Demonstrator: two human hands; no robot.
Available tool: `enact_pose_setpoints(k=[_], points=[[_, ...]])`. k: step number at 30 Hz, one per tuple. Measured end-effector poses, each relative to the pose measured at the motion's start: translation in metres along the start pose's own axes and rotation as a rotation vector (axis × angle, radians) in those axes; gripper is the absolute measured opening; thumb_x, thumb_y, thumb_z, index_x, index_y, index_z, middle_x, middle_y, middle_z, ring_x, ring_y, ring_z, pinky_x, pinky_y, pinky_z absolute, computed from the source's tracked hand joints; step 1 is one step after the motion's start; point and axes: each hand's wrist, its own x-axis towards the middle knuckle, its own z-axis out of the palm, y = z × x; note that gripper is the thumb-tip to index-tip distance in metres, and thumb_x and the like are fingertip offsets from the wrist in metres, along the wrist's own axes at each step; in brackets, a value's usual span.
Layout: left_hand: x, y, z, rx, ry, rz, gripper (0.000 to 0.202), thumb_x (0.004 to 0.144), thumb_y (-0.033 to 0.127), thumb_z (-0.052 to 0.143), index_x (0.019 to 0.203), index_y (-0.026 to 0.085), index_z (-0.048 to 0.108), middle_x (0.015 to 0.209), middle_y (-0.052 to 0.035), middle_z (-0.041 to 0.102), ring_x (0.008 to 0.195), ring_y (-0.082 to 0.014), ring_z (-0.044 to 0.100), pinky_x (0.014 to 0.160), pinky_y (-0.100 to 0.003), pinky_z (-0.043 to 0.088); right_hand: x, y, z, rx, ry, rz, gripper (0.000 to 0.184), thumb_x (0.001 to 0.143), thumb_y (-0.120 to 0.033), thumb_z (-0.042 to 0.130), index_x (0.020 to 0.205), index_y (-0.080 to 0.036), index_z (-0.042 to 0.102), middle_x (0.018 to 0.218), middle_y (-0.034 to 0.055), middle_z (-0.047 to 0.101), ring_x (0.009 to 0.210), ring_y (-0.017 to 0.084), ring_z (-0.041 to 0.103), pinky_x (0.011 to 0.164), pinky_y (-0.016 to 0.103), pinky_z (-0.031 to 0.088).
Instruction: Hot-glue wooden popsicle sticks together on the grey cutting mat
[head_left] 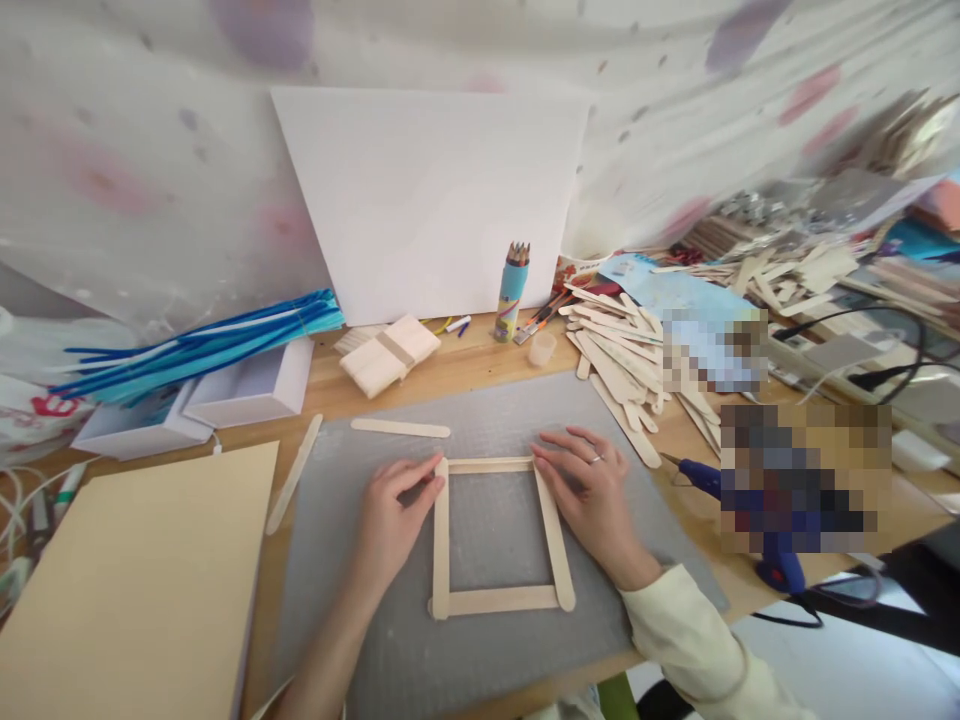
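A square frame of flat wooden craft sticks (496, 600) lies on a grey mat (390, 640) in front of me. My left hand (390, 515) rests flat on the mat, fingertips touching the frame's upper left corner. My right hand (589, 485), a ring on one finger, lies with fingers stretched out on the upper right corner. Neither hand holds anything. One loose stick (400, 428) lies on the mat above the frame, and another loose stick (294, 473) lies at the mat's left edge.
A heap of craft sticks (615, 355) lies at the right, a blue glue gun (776, 570) beside it. A bundled stack of sticks (390, 355), a tube of coloured pencils (512, 290), a white board (435, 200), blue pipe cleaners (202, 345), white boxes (251, 385) and a tan board (135, 580) surround the mat.
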Motion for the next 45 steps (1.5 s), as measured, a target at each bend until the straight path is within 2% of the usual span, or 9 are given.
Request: enact_pose_setpoints(k=[11,15,18,23,27,30,36,39,45], points=[[0.000,0.004,-0.001,-0.044,0.005,-0.034,0.029,0.081,0.036,0.063,0.104,0.026,0.077,0.085,-0.0022,0.073,0.085,-0.0203,0.063,0.081,-0.035,0.049,0.002,0.002,0.000,0.015,0.025,-0.027,0.013,0.093,-0.025,0.061,0.095,-0.026,0.073,0.108,0.0045,0.074,0.114,0.030,0.053,0.096,0.053,0.037],[-0.001,0.006,-0.002,-0.054,0.072,-0.058,0.036,0.081,0.039,0.063,0.112,0.025,0.073,0.086,-0.0014,0.072,0.077,-0.0182,0.062,0.075,-0.032,0.050,0.002,0.006,-0.004,0.083,0.135,0.004,0.023,0.096,-0.020,0.053,0.110,-0.026,0.070,0.113,0.0066,0.072,0.116,0.028,0.052,0.099,0.051,0.040],[-0.004,0.006,-0.006,-0.040,0.137,-0.080,0.033,0.084,0.043,0.060,0.108,0.025,0.074,0.087,-0.0014,0.073,0.076,-0.0178,0.061,0.075,-0.031,0.050,0.002,0.006,-0.007,0.109,0.196,0.037,0.018,0.096,-0.023,0.055,0.103,-0.025,0.071,0.099,0.0051,0.075,0.107,0.026,0.056,0.096,0.046,0.042],[-0.007,0.005,-0.017,0.027,0.236,-0.107,0.034,0.089,0.047,0.050,0.096,0.022,0.073,0.092,-0.0050,0.073,0.084,-0.0208,0.064,0.079,-0.034,0.050,0.002,0.001,-0.006,0.095,0.099,0.098,0.019,0.097,-0.027,0.052,0.100,-0.023,0.070,0.097,0.0064,0.072,0.094,0.025,0.058,0.088,0.045,0.041],[-0.011,0.010,-0.014,0.134,0.138,-0.061,0.030,0.085,0.048,0.055,0.078,0.023,0.070,0.083,-0.0047,0.073,0.083,-0.0243,0.064,0.080,-0.038,0.047,0.003,-0.005,-0.004,0.091,-0.040,0.129,0.020,0.097,-0.029,0.052,0.096,-0.026,0.072,0.101,0.0045,0.073,0.099,0.026,0.057,0.088,0.046,0.037],[-0.020,0.018,-0.005,0.262,0.046,-0.048,0.019,0.076,0.042,0.067,0.070,0.024,0.067,0.080,-0.0044,0.072,0.085,-0.0287,0.064,0.080,-0.043,0.044,0.005,-0.006,-0.005,0.103,-0.069,0.147,0.017,0.093,-0.032,0.057,0.087,-0.025,0.071,0.099,0.0048,0.073,0.099,0.027,0.058,0.089,0.046,0.036],[-0.016,0.041,-0.004,0.449,-0.028,-0.016,0.001,0.077,0.024,0.065,0.077,0.023,0.066,0.078,-0.0031,0.074,0.084,-0.0293,0.066,0.082,-0.045,0.038,0.001,-0.011,-0.019,0.158,-0.041,0.153,0.021,0.092,-0.032,0.055,0.074,-0.023,0.061,0.098,0.0067,0.072,0.099,0.026,0.059,0.089,0.045,0.040],[0.002,0.053,-0.010,0.512,-0.040,0.035,0.011,0.081,0.022,0.061,0.085,0.025,0.070,0.075,-0.0036,0.075,0.082,-0.0296,0.067,0.086,-0.047,0.036,-0.012,-0.021,-0.030,0.192,-0.061,0.140,0.023,0.092,-0.031,0.055,0.071,-0.023,0.056,0.101,0.0057,0.071,0.101,0.027,0.057,0.089,0.045,0.040],[0.025,0.057,0.002,0.574,-0.107,0.167,0.020,0.084,0.022,0.062,0.099,0.027,0.074,0.106,-0.0077,0.076,0.104,-0.0317,0.066,0.091,-0.045,0.040,-0.041,-0.032,-0.034,0.197,-0.133,0.109,0.025,0.093,-0.026,0.055,0.068,-0.023,0.052,0.099,0.0038,0.070,0.102,0.027,0.054,0.087,0.043,0.038]])
